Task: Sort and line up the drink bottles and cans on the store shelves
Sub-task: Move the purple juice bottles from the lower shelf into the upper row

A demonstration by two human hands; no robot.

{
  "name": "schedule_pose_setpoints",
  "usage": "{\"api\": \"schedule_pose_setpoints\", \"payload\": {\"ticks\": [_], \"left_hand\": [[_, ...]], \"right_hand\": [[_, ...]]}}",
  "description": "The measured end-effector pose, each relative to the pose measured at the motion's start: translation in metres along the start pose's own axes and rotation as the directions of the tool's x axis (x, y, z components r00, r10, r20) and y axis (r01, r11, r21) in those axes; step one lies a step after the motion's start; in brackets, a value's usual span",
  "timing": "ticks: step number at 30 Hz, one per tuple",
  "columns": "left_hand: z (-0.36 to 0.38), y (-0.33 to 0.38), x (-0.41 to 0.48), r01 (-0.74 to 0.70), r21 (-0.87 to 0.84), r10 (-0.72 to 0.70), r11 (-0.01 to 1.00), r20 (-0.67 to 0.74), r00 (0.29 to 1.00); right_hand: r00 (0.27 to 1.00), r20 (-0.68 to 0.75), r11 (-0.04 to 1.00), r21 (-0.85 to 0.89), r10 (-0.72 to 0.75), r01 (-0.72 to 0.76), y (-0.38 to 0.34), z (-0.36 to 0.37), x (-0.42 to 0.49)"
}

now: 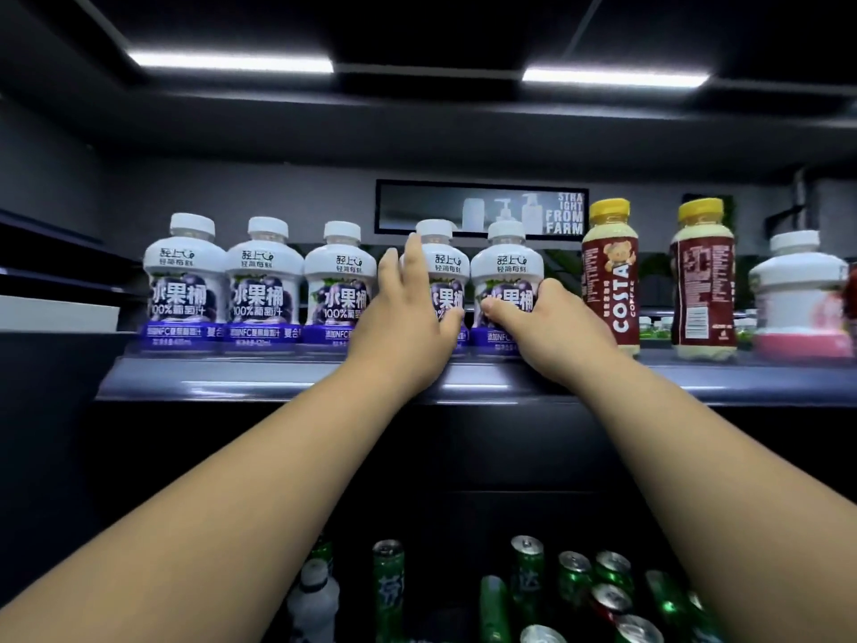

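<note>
The left hand (403, 313) held the fourth grape juice bottle (445, 266) on the upper shelf (232, 378). Its fingers reached up the bottle's left side to the shoulder, and its thumb wrapped across the lower front of the label. The right hand (552, 327) gripped the fifth grape juice bottle (508, 266) just beside it, thumb across the front and fingers curled round the right side. Both held bottles stood upright near the shelf's front edge, almost touching. Three more grape juice bottles (259, 280) stood in a row to the left, labels facing out. To the right stood two Costa coffee bottles (610, 280) with yellow caps, the farther one showing its back label, then a white and pink bottle (797, 294). Lower down, green cans (526, 573) sat jumbled, some upright and some tilted.
</note>
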State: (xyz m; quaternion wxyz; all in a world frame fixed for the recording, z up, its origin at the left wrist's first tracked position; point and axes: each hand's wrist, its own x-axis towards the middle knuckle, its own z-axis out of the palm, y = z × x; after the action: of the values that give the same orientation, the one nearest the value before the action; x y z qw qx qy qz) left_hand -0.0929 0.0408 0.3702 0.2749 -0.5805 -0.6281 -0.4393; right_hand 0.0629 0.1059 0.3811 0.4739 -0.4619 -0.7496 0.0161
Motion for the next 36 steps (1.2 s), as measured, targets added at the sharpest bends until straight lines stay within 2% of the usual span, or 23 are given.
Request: {"api": "schedule_pose_setpoints", "payload": {"ticks": [2, 5, 7, 11, 18, 26, 31, 36], "left_hand": [[-0.005, -0.006, -0.006, -0.084, 0.092, 0.092, 0.992, -0.084, 0.992], [-0.019, -0.03, -0.005, -0.165, 0.32, 0.256, 0.933, -0.265, 0.93], [-0.027, -0.049, -0.004, -0.135, 0.329, 0.244, 0.935, -0.317, 0.917], [-0.024, -0.065, -0.011, -0.073, 0.281, 0.156, 0.957, -0.285, 0.946], [-0.021, -0.065, -0.01, -0.043, 0.343, 0.107, 0.938, -0.17, 0.98], [-0.027, -0.051, -0.007, -0.094, 0.394, 0.154, 0.914, -0.124, 0.98], [-0.014, -0.016, 0.01, -0.118, 0.319, 0.179, 0.94, -0.168, 0.969], [0.004, -0.021, 0.008, -0.122, 0.357, 0.192, 0.926, -0.165, 0.967]], "right_hand": [[1.0, 0.026, 1.0, 0.007, 0.016, -0.016, -0.005, -0.001, 0.001], [0.998, 0.038, 0.997, 0.052, 0.048, -0.05, -0.015, -0.001, 0.006], [0.997, 0.017, 0.996, 0.049, 0.077, -0.078, -0.019, 0.004, 0.007], [0.998, -0.054, 0.997, -0.066, 0.038, -0.041, -0.02, 0.016, -0.004], [0.998, -0.051, 0.997, -0.071, -0.039, 0.036, -0.018, 0.018, -0.01], [0.999, -0.049, 0.995, -0.099, 0.001, -0.006, -0.023, 0.016, -0.014], [0.997, -0.074, 0.996, -0.088, -0.016, 0.009, -0.021, 0.016, -0.018], [0.996, -0.08, 0.996, -0.073, -0.047, 0.041, -0.017, 0.015, -0.018]]}}
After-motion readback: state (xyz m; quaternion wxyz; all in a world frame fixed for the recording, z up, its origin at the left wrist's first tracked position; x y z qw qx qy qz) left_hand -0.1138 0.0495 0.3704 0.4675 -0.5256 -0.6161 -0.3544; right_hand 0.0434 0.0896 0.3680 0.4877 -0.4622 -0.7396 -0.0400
